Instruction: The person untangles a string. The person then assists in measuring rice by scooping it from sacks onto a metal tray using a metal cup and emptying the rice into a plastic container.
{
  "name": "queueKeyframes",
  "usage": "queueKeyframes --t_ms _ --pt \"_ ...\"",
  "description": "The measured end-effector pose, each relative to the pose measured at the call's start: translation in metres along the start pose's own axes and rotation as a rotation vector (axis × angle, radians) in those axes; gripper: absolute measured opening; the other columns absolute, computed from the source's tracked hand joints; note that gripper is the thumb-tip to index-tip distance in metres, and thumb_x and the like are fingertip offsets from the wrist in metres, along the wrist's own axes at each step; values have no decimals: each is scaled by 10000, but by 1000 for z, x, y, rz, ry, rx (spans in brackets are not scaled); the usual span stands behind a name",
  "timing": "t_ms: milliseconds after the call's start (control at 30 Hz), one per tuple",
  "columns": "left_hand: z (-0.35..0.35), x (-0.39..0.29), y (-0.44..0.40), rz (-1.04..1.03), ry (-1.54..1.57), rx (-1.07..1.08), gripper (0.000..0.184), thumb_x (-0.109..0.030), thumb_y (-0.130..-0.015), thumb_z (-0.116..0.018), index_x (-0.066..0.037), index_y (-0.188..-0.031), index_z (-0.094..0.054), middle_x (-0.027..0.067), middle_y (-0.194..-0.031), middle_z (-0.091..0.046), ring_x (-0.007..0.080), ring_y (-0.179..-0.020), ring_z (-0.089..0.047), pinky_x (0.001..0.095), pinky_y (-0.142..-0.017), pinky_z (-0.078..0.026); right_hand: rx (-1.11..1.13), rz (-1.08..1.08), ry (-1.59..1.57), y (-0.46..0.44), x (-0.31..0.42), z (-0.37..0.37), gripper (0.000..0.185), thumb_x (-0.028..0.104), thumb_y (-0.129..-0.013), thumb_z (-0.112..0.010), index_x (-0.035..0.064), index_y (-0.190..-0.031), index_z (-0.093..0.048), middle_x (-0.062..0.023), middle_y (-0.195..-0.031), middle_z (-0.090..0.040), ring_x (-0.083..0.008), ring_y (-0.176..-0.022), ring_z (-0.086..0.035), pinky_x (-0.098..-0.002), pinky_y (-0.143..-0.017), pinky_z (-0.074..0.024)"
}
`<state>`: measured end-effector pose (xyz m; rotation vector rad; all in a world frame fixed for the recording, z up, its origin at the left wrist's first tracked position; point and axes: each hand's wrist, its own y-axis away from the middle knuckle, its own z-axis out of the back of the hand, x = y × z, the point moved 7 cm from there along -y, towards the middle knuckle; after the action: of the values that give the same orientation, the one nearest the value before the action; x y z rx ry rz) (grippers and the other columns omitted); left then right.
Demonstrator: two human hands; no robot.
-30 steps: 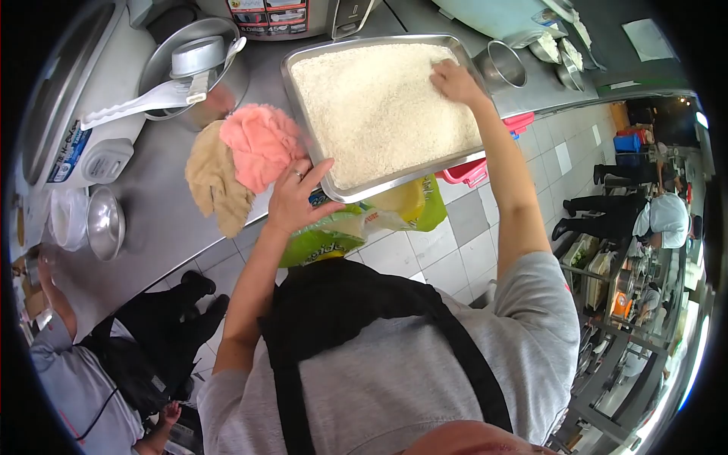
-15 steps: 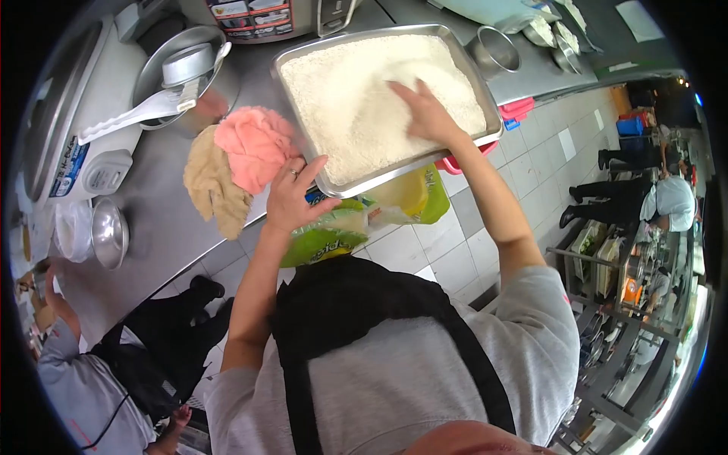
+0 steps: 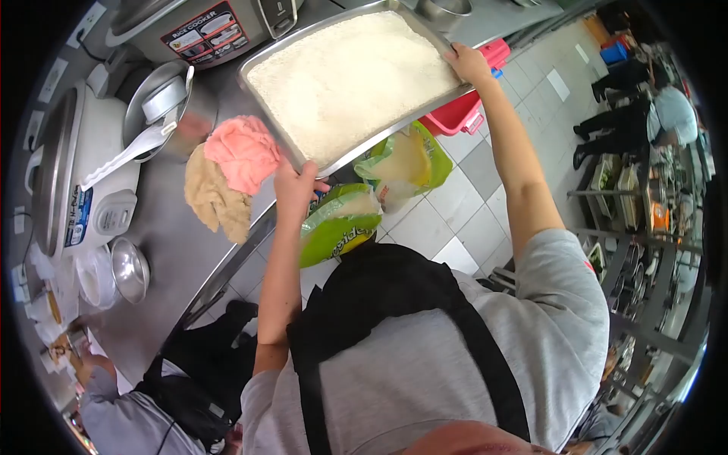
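Note:
A rectangular metal tray (image 3: 394,130) holds a broad layer of pale, flour-like powder (image 3: 349,76). Around its near left corner my left hand (image 3: 296,180) is closed, thumb up on the rim. My right hand (image 3: 469,65) grips the right end of the tray, with its thumb over the edge. Beside my left hand lie a crumpled pink cloth (image 3: 241,152) and a tan cloth (image 3: 218,196). Below the tray are two open green bags, one (image 3: 341,227) nearer me and one (image 3: 428,155) farther right.
A rice cooker (image 3: 205,34) stands behind the tray. To the left are a metal pot (image 3: 201,102) with a white-handled utensil, another cooker (image 3: 106,171) and a metal bowl (image 3: 130,269). A pink basket (image 3: 455,114) is under the tray's right side. A co-worker (image 3: 136,409) is at lower left.
My right hand has left the powder and taken hold of the tray's right end. My left hand now grips the near corner. The powder's surface looks more even. The camera view has shifted.

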<state>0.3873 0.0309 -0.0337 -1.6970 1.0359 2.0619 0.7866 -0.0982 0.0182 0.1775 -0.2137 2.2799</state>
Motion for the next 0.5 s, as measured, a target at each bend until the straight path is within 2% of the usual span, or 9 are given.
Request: queueKeyframes --t_ms 100,133,167,233,267,300,400,500 --pt "23 -1 15 28 12 40 381 -76 -814 -427 -33 -1183 -342 132 -882 -597 198 -530 -620 221 -388 -448 20 -7 -89 62 -2 3 321 300 -793 -517 56 -1001 -536 -217 -905 -586 -367 -889 -552 -438 -750 -437" --pt "27 0 22 85 15 72 440 -38 -791 -431 -52 -1214 -308 133 -965 -570 213 -639 -628 240 -452 -488 7 -24 -120 82 -4 5 318 292 -787 -528 40 -981 -527 -229 -888 -580 -378 -872 -549 -438 -732 -434" --pt "30 4 27 81 19 83 440 -38 -791 -431 -52 -1214 -308 133 -965 -570 213 -639 -628 240 -452 -488 -3 -38 -152 104 -5 5 317 284 -781 -540 23 -960 -518 -241 -871 -574 -390 -855 -545 -439 -715 -432" --pt "34 13 33 23 263 110 469 -3 -767 -438 -62 -1213 -304 117 -1009 -541 214 -778 -609 281 -538 -514 -74 -77 -218 150 -9 9 317 284 -779 -545 13 -940 -509 -232 -856 -576 -384 -817 -554 -428 -706 -433" --pt "35 26 32 22 391 160 485 45 -727 -448 -65 -1186 -335 97 -1023 -519 199 -865 -569 305 -629 -511 -69 -95 -267 169 -16 7 333 284 -780 -551 10 -964 -509 -230 -852 -577 -363 -801 -565 -413 -705 -437" --pt "35 39 33 15 388 168 485 45 -727 -448 -65 -1186 -335 97 -1023 -519 199 -865 -569 305 -629 -511 -64 -114 -317 187 -23 7 349 283 -781 -557 7 -988 -509 -228 -849 -578 -341 -785 -576 -398 -703 -440" --pt "25 56 39 67 498 240 591 95 -665 -478 -23 -1226 -337 76 -1040 -511 171 -887 -543 296 -762 -451 10 -281 -617 233 -55 0 398 241 -788 -583 -29 -1067 -492 -151 -862 -602 -233 -777 -578 -333 -685 -445" --pt "-8 46 51 31 503 347 599 95 -653 -468 1 -1233 -348 86 -1067 -514 165 -923 -534 282 -783 -438 16 -559 -1138 279 -83 1 325 175 -788 -596 -12 -1047 -532 -49 -887 -602 -153 -777 -567 -268 -673 -451"
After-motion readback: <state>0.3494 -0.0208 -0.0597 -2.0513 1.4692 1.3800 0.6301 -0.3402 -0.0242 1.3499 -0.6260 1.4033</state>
